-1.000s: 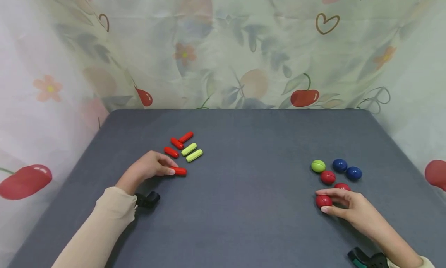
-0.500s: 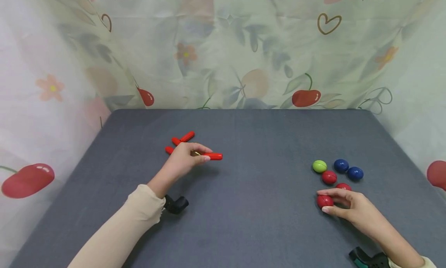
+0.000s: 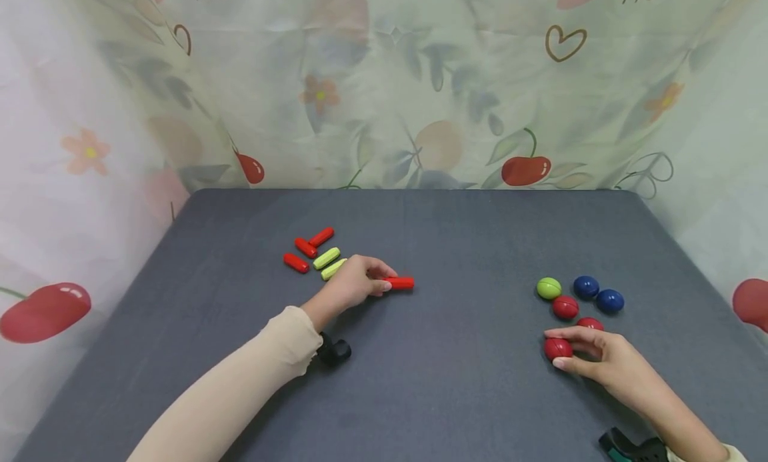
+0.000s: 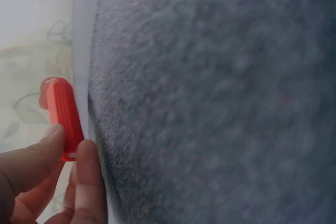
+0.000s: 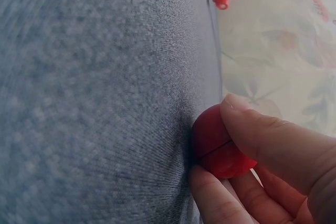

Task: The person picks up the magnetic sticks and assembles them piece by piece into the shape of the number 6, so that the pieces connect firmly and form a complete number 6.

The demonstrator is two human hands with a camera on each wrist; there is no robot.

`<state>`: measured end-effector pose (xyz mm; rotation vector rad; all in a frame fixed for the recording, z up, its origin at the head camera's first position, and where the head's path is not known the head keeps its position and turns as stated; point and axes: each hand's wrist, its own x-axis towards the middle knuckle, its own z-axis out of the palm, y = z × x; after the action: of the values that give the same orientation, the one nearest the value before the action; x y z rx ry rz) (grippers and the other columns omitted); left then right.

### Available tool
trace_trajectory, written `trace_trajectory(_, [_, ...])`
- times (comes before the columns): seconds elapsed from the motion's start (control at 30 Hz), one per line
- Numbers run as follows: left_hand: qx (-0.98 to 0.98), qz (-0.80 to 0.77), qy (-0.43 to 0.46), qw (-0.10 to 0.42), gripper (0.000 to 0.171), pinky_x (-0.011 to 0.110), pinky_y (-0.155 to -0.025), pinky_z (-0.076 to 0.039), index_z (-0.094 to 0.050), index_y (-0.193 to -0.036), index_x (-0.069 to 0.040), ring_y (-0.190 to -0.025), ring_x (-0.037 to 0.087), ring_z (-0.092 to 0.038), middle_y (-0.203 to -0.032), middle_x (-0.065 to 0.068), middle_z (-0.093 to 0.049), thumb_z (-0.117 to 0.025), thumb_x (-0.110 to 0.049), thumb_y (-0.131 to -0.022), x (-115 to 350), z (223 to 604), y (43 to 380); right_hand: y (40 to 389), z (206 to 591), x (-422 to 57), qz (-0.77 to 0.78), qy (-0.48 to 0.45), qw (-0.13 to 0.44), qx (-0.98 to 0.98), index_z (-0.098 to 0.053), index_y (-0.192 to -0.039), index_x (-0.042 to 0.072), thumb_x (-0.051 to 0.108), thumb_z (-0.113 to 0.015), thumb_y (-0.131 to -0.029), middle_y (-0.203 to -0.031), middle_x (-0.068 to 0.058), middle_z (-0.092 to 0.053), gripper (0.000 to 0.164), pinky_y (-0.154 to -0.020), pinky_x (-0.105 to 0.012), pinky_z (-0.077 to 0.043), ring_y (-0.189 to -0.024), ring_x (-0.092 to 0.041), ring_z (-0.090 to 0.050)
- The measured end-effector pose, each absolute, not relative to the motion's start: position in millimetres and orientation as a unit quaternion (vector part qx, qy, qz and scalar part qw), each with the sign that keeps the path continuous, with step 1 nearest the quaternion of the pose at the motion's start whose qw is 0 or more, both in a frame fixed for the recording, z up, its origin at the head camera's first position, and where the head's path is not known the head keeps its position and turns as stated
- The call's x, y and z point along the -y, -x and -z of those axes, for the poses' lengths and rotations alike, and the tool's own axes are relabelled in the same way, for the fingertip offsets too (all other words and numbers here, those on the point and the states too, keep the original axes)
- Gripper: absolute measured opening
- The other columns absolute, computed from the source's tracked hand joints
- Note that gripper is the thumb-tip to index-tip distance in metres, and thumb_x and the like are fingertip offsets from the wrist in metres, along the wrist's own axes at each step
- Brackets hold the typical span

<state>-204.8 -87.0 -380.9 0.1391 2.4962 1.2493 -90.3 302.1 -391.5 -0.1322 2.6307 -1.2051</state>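
Note:
My left hand (image 3: 354, 283) pinches one end of a red ridged stick (image 3: 403, 283) between thumb and fingers. The stick (image 4: 65, 111) lies level, close to the table; I cannot tell whether it touches. Behind and left of that hand lie three more red sticks (image 3: 296, 263) and two yellow-green sticks (image 3: 327, 258), one partly hidden by the hand. On the right, my right hand (image 3: 612, 359) holds a red ball (image 3: 557, 349) between thumb and fingers. A seam runs round this ball (image 5: 215, 142), which appears to rest on the table.
Beyond the right hand sit a green ball (image 3: 549, 289), a red ball (image 3: 565, 307) and two blue balls (image 3: 586, 287). Another red ball (image 3: 591, 323) is half hidden by the fingers. The grey table (image 3: 456, 382) ends at a patterned curtain (image 3: 396, 102).
My left hand has carried the red stick rightward, past the yellow-green sticks, then lowered it toward the table nearer the middle. My right hand stays in place with its red ball.

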Motion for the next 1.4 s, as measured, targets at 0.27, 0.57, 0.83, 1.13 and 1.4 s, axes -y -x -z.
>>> trace_trajectory(0.27, [-0.885,-0.422,-0.048,0.191,0.016,0.025,-0.070,-0.052,-0.074,-0.103,-0.015,-0.077,0.013,-0.062,-0.096,0.003,-0.066,-0.071,-0.012,-0.088,83.7,382.0,204.2,90.5,392.0,-301.8,0.411,0.042,0.124,-0.902,-0.063,-0.126,0.009,0.031,-0.074,-0.085,-0.123,-0.011,-0.066,0.048,-0.076,-0.011,-0.046,-0.099,0.015,-0.057])
trace_trajectory(0.57, [-0.900,-0.384,-0.049,0.199,0.013,0.023,-0.064,-0.046,-0.075,-0.099,-0.018,-0.072,0.014,-0.058,-0.086,0.000,-0.066,-0.074,-0.016,-0.086,77.8,379.9,208.2,90.4,391.7,-302.9,0.408,0.044,0.119,-0.904,-0.063,-0.126,0.008,0.030,-0.074,-0.085,-0.123,-0.012,-0.066,0.048,-0.076,-0.011,-0.046,-0.099,0.016,-0.056])
trace_trajectory(0.83, [-0.890,-0.396,-0.034,0.224,0.014,0.023,-0.065,-0.049,-0.076,-0.099,-0.016,-0.074,0.014,-0.059,-0.092,0.001,-0.067,-0.076,-0.014,-0.084,76.9,376.4,210.4,89.5,392.0,-303.1,0.405,0.040,0.117,-0.906,-0.063,-0.126,0.008,0.031,-0.074,-0.085,-0.123,-0.012,-0.066,0.048,-0.076,-0.010,-0.046,-0.099,0.017,-0.056])
trace_trajectory(1.13, [-0.877,-0.418,-0.021,0.235,0.017,0.023,-0.067,-0.053,-0.076,-0.100,-0.013,-0.079,0.015,-0.059,-0.099,0.003,-0.068,-0.076,-0.012,-0.083,78.1,374.4,209.9,89.3,391.9,-302.8,0.407,0.042,0.118,-0.905,-0.063,-0.126,0.008,0.031,-0.074,-0.085,-0.122,-0.012,-0.067,0.048,-0.075,-0.012,-0.046,-0.098,0.015,-0.058])
trace_trajectory(1.4, [-0.876,-0.422,-0.022,0.233,0.017,0.024,-0.068,-0.054,-0.076,-0.100,-0.013,-0.080,0.015,-0.060,-0.100,0.003,-0.068,-0.076,-0.011,-0.084,78.3,374.7,210.5,90.5,390.5,-301.2,0.393,0.041,0.118,-0.911,-0.063,-0.126,0.009,0.032,-0.075,-0.084,-0.121,-0.011,-0.067,0.049,-0.074,-0.013,-0.046,-0.095,0.014,-0.058])
